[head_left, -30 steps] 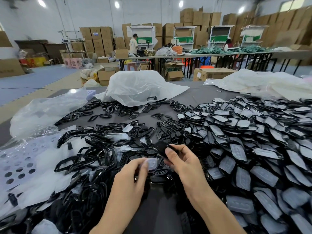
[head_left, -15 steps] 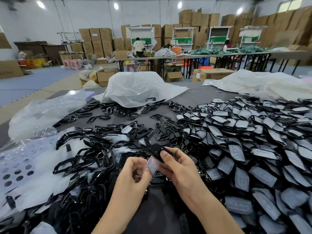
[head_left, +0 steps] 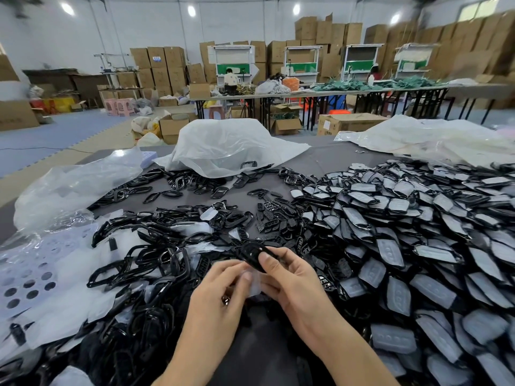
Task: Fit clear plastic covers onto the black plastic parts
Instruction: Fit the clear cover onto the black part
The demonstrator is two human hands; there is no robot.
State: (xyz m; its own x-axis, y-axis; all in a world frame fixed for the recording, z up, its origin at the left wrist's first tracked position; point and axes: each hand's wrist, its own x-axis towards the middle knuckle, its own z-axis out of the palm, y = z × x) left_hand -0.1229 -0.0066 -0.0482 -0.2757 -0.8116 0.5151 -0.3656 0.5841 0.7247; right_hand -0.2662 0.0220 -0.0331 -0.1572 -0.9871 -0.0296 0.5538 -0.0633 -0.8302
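My right hand [head_left: 295,285] pinches the black part [head_left: 250,253], thumb on top. My left hand [head_left: 217,299] pinches the clear cover [head_left: 255,285] at the fingertips. The cover now touches the black part's near end, just below it; half a second ago it was beside it on the left. Hands have closed in. Finished pile [head_left: 404,246] right of the black part, loose black frames [head_left: 145,260] left of it, plastic bag [head_left: 228,146] beyond it, all unchanged.
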